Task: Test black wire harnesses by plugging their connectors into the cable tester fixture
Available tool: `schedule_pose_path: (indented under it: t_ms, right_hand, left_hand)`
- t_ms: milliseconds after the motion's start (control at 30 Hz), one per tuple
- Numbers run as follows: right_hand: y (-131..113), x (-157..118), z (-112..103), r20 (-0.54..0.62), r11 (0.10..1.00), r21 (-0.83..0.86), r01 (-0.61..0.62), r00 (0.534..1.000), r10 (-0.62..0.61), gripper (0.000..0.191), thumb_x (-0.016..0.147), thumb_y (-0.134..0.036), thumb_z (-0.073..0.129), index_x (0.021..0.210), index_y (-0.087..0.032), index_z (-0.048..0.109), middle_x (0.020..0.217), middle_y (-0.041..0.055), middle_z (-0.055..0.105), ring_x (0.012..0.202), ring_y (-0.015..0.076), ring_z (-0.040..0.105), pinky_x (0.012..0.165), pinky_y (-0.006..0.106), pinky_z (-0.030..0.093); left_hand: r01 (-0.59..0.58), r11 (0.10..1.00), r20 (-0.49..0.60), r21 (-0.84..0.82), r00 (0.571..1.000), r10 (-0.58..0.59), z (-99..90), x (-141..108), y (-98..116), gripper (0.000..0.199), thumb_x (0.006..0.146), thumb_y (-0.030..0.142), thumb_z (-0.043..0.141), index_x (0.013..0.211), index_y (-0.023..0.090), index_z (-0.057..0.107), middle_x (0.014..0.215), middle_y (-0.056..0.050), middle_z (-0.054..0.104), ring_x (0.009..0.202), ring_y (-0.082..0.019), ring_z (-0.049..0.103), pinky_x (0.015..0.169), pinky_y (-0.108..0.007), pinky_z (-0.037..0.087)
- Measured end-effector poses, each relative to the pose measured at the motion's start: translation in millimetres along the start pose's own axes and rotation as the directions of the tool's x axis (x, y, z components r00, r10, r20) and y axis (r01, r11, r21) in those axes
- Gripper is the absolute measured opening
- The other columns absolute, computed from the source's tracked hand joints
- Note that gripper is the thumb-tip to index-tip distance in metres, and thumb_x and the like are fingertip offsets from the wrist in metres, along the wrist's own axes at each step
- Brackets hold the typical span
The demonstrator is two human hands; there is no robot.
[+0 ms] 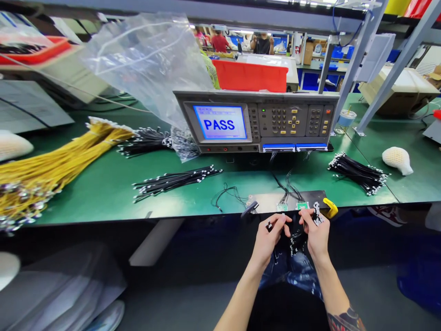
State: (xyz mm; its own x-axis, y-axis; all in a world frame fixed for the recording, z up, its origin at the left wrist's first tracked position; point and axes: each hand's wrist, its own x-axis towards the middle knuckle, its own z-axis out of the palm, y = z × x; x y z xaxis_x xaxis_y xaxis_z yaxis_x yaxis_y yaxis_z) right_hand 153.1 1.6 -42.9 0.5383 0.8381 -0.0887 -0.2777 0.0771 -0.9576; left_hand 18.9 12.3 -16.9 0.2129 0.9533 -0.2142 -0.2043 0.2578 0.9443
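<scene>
My left hand (267,239) pinches the end of a black wire (269,225) just below the bench edge. My right hand (315,234) grips a small bunch of black wires with white connectors (317,216). Between my hands, a black wire bundle (296,241) hangs over my jeans. Just beyond my fingers, two small green circuit-board test fixtures (281,207) sit at the edge of the green bench mat (193,207), with thin black wires running up from them to a cable tester (257,120). Its blue screen reads PASS.
Several bundles of black wires (168,183) and a large bundle of yellow wires (58,165) lie on the mat. A yellow-handled tool (330,208) sits near my right hand. A clear plastic bag (148,64) hangs behind the tester, and people stand farther back.
</scene>
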Motion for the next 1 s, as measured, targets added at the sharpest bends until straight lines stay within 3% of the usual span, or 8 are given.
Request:
schedule_pose_path:
  t_ms: [133,367,667,800,1000]
  right_hand:
    - [2.5,-2.4,3.8,-0.045,0.999,0.032,-0.002,0.999,0.004,0.048,0.07,-0.059,0.089,0.072,-0.014,0.071,0.053,-0.0012,0.06,0.045,0.0077,0.037,0.042,0.023,0.026]
    - [3.1,3.0,-2.2,-0.001,0.998,0.045,-0.038,0.999,0.038,0.051,0.066,-0.059,0.092,0.075,-0.012,0.075,0.054,-0.0002,0.061,0.043,0.0064,0.034,0.04,0.023,0.022]
    - [11.7,6.9,-8.0,0.049,0.998,0.044,-0.052,0.998,0.05,0.049,0.07,-0.058,0.091,0.078,-0.011,0.077,0.057,0.0011,0.063,0.042,0.006,0.034,0.039,0.023,0.022]
    - [7.3,1.9,-6.7,0.059,0.999,0.036,-0.031,0.998,0.029,0.046,0.074,-0.055,0.09,0.08,-0.011,0.078,0.058,0.0007,0.063,0.043,0.0052,0.031,0.041,0.023,0.019]
    - [9.0,2.5,-11.7,0.088,0.996,0.027,-0.088,0.992,0.086,0.052,0.069,-0.06,0.092,0.081,-0.012,0.079,0.06,0.0017,0.065,0.042,0.0052,0.03,0.039,0.022,0.02]
  left_hand:
    - [-0.004,1.0,-0.06,-0.002,0.998,0.004,2.6,5.1,-2.7,0.05,0.074,0.062,0.08,0.081,0.013,0.077,0.053,0.001,0.062,0.04,-0.004,0.022,0.044,-0.023,0.011]
    - [-0.03,0.999,-0.15,0.029,0.988,0.034,7.6,10.6,-2.1,0.037,0.073,0.049,0.077,0.07,0.012,0.078,0.05,0.001,0.058,0.043,-0.006,0.027,0.048,-0.024,0.014]
    - [-0.074,0.997,-0.263,-0.015,0.962,0.068,16.1,6.6,-2.5,0.033,0.072,0.045,0.077,0.066,0.013,0.078,0.049,0.002,0.056,0.043,-0.006,0.028,0.047,-0.024,0.015]
    - [-0.063,0.995,-0.275,-0.078,0.961,0.039,19.6,5.6,-0.6,0.034,0.07,0.047,0.079,0.064,0.014,0.077,0.048,0.003,0.055,0.042,-0.006,0.029,0.047,-0.024,0.019]
    - [-0.057,0.991,-0.295,-0.122,0.955,0.018,22.4,4.6,1.6,0.038,0.067,0.05,0.081,0.063,0.013,0.076,0.046,0.002,0.055,0.04,-0.004,0.024,0.045,-0.023,0.015]
